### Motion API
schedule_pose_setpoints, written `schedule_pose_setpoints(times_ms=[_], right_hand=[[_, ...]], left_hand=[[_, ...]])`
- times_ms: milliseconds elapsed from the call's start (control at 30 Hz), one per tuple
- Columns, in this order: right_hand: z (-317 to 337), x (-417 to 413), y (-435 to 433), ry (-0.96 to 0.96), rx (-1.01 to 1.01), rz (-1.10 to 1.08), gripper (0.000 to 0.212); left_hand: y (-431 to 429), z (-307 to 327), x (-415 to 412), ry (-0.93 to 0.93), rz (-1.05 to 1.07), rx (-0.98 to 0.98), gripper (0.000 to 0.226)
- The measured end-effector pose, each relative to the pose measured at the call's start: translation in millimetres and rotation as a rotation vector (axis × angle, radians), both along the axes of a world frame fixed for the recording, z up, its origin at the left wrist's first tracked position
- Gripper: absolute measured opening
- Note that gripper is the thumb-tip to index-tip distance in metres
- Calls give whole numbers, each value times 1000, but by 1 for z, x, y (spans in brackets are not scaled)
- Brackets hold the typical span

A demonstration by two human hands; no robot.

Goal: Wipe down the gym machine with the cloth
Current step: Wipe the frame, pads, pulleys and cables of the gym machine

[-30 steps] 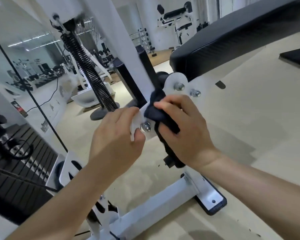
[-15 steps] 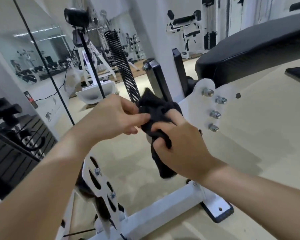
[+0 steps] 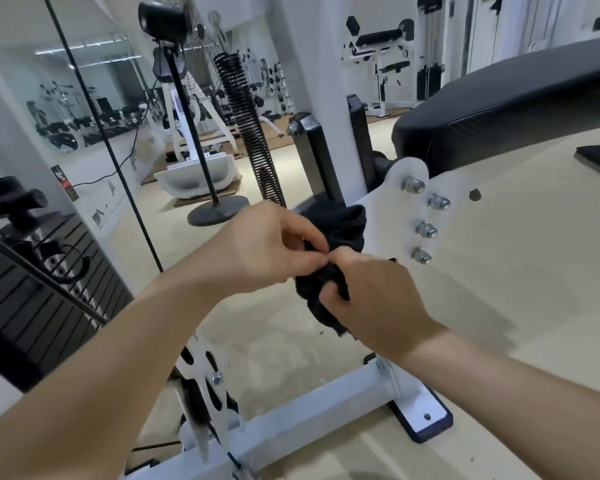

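**Two bare hands bunch a black cloth [image 3: 340, 221] against the white frame of a gym machine [image 3: 390, 216].**

At the centre of the view, the left hand [image 3: 267, 251] pinches a fold of the cloth between thumb and forefinger, while the right hand [image 3: 378, 303], at 4 o'clock from it, grips the lower part with its fingers curled round the fabric. The two hands touch at the fingertips. The cloth lies against the edge of the machine's white bracket plate, with a column of four bolts [image 3: 426, 230] just beside it at 3 o'clock. The black padded bench [image 3: 499, 109] runs off toward 2 o'clock, a coiled black spring [image 3: 246, 126] rises at 11 o'clock, the white base beam [image 3: 319, 414] crosses the floor at 6 o'clock, and a dark weight stack [image 3: 32, 306] stands at 9 o'clock.
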State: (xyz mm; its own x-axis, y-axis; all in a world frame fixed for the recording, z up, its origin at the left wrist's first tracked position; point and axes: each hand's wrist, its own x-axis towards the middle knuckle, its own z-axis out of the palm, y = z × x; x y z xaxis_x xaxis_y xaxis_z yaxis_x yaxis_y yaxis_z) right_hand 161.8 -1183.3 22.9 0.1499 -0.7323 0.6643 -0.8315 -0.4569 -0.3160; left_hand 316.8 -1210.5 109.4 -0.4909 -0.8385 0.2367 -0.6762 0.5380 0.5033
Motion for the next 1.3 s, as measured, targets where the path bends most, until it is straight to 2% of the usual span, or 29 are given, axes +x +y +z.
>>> schedule_pose_setpoints(times_ms=[100,167,233,300,367,433,500,567,633,700,733,767,833,867,933,1067,1167,1300], right_hand=[[5,2,3,11,-17,-38,13],[-1,6,7,135,74,-50,20],[-6,9,15,207,94,35,21],[-3,11,16,117,-110,129,15],[6,16,9,7,-343,179,13],[6,24,4,-2,-336,184,18],[-2,29,0,154,-264,108,28],[-8,28,-4,232,-277,102,23],[1,24,-9,119,-345,138,19],[15,17,-16,-69,-389,139,23],[20,12,-21,-157,-413,122,24],[22,4,-24,-223,-412,98,25],[17,-9,-28,-303,-335,75,21],[13,-12,-28,-332,-282,73,20],[6,-14,-26,-351,-226,79,19],[21,-9,-27,-371,-281,175,25],[30,-8,-29,-459,-287,186,24],[30,-19,-32,-501,-274,161,22]], left_hand=[[2,7,10,-69,-44,146,15],[5,9,17,-105,-67,326,16],[8,8,24,-203,-54,426,19],[9,9,31,-306,-34,503,36],[9,14,41,-267,-18,569,49],[7,17,50,-182,11,580,42],[6,9,49,-159,116,453,21],[4,-3,41,-193,202,264,7],[4,-10,31,-90,225,141,10],[5,-9,21,165,235,101,3],[4,-10,15,236,246,45,3],[4,-14,8,189,267,-76,6],[6,-30,-5,-120,292,-400,22],[8,-40,-10,-204,279,-494,35],[9,-53,-9,-177,226,-520,55],[7,-64,11,7,84,-574,41],[10,-67,14,-43,45,-702,32],[22,-50,22,-203,66,-806,23]])
